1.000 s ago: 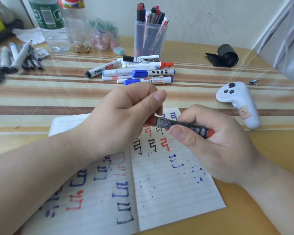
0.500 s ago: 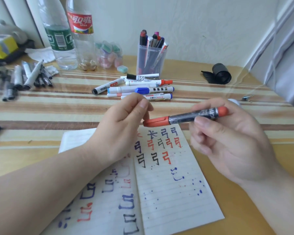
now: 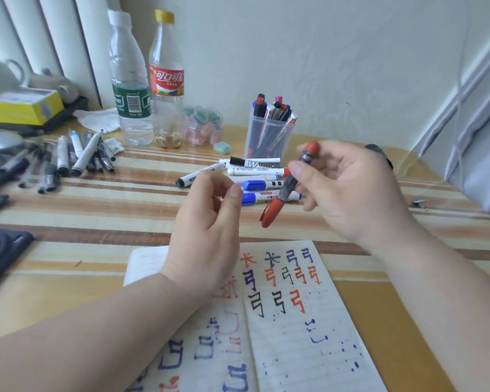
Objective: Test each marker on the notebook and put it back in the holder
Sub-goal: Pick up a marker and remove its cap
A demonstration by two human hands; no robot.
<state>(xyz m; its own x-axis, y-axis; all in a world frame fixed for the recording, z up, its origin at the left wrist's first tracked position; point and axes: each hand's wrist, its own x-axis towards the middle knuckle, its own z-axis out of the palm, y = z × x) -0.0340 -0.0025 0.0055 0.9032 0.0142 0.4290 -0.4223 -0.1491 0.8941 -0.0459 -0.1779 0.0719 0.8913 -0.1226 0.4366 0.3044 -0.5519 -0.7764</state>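
While the right hand (image 3: 348, 190) grips a red marker (image 3: 290, 183) (cap end tilted down) above the notebook (image 3: 294, 329), the left hand (image 3: 207, 222) hovers beside it, fingers loosely curled, holding nothing. Beyond the notebook lie loose markers (image 3: 255, 179), the holder (image 3: 269, 131) behind them.

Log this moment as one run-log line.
right hand: holds capped red marker | left hand: empty | holder: ahead | notebook: open
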